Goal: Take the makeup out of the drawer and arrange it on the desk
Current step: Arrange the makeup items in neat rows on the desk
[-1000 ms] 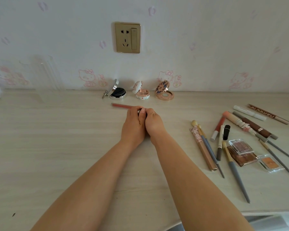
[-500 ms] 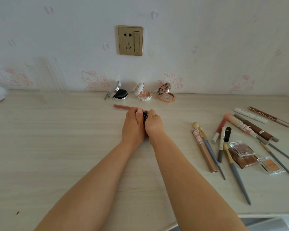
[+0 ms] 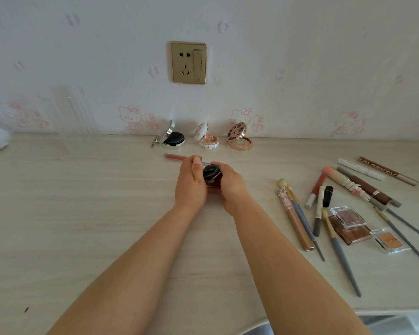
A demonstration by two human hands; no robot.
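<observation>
Fingers of both hands (image 3: 209,183) grip a black compact (image 3: 211,173) over the pale wooden desk (image 3: 82,213).

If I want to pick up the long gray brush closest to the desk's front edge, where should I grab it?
Probably pinch the gray brush around the middle of its thin handle, coming down from above. It lies flat on the desk, with bare desk on both sides of its lower half, while its upper end sits close beside the brown palette.
</observation>
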